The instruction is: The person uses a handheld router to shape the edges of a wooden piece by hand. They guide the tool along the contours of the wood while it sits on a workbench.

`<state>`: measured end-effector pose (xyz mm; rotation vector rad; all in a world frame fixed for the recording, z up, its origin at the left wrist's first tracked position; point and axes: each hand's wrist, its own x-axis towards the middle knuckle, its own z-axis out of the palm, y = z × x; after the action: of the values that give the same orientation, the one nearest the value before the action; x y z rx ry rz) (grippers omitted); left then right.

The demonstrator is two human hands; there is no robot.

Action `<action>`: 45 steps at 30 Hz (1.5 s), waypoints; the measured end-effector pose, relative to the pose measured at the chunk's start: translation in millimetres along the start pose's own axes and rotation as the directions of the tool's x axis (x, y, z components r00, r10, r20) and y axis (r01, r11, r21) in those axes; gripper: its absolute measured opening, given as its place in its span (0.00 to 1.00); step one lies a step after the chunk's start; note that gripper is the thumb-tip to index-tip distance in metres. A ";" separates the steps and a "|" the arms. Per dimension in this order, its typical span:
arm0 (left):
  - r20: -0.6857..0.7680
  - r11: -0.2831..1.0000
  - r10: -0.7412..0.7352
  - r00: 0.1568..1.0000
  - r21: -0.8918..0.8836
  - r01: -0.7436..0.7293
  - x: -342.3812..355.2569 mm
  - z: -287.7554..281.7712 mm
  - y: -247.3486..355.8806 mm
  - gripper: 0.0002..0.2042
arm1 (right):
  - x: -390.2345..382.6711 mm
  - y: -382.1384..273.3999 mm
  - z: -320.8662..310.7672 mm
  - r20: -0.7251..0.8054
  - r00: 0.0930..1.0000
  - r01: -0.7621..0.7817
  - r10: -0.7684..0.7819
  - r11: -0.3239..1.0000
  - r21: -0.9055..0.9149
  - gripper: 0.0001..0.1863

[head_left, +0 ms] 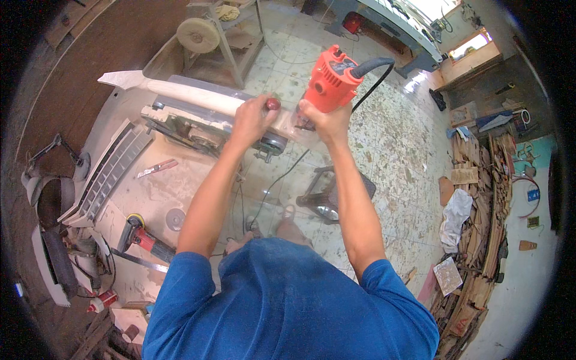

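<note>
A long, pale shaped piece of wood (186, 96) lies along the bench's edge. At its right end stands an orange-red router (330, 81) with a thick dark cable. My right hand (327, 123) is wrapped round the router's lower body, fingers mostly on the far side. My left hand (251, 120) is closed round a dark red round knob (273, 104) just left of the router; whether the knob belongs to the router I cannot tell. The router's base is blurred, so the bit is hidden. Below the wood a metal vise (273, 144) shows beside my left wrist.
On the dusty bench (174, 192) lie a utility knife (158, 168), an angle grinder (144, 237) and a grey grille-like part (111, 174). A stool (336, 192) stands near my legs. Wood offcuts (474, 258) line the right wall; a wheeled machine stand (228, 48) is ahead.
</note>
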<state>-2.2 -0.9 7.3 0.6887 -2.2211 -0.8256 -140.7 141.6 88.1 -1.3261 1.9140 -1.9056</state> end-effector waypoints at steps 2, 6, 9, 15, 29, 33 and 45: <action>0.010 1.000 0.018 1.000 -0.004 -0.018 -0.1 -1.4 -2.5 0.21 | -5.3 -2.7 3.2 -0.034 0.999 0.007 -0.007 1.000 -0.016 0.22; 0.029 0.998 0.054 0.998 -0.035 -0.053 0.7 -5.1 -2.0 0.21 | -10.9 -5.5 4.3 -0.045 0.998 -0.032 0.031 0.999 -0.036 0.21; 0.034 0.996 0.081 0.996 -0.041 -0.080 0.3 -4.3 -10.3 0.21 | -14.6 -12.0 7.2 -0.054 0.998 -0.025 0.021 0.997 -0.074 0.21; 0.054 0.993 0.091 0.994 -0.082 -0.087 1.9 -4.5 -11.6 0.21 | -23.1 -9.8 11.9 -0.107 0.993 -0.056 0.051 0.998 -0.042 0.22; 0.106 0.989 0.130 0.986 -0.088 -0.121 3.9 -8.6 -17.9 0.25 | -33.4 -14.1 18.7 -0.151 0.989 -0.016 0.002 0.996 -0.091 0.23; 0.159 0.989 0.112 0.981 -0.111 -0.095 4.9 -10.5 -20.2 0.27 | -36.0 -12.4 17.5 -0.146 0.989 -0.048 0.029 0.991 -0.129 0.24; 0.170 0.989 0.115 0.979 -0.109 -0.097 2.7 -14.3 -17.5 0.27 | -37.3 -11.4 16.9 -0.140 0.989 -0.053 0.036 0.991 -0.119 0.22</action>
<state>10.7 -19.4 4.2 0.4604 -2.3320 -0.9687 -102.0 155.0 77.1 -1.1993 2.1394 -1.9330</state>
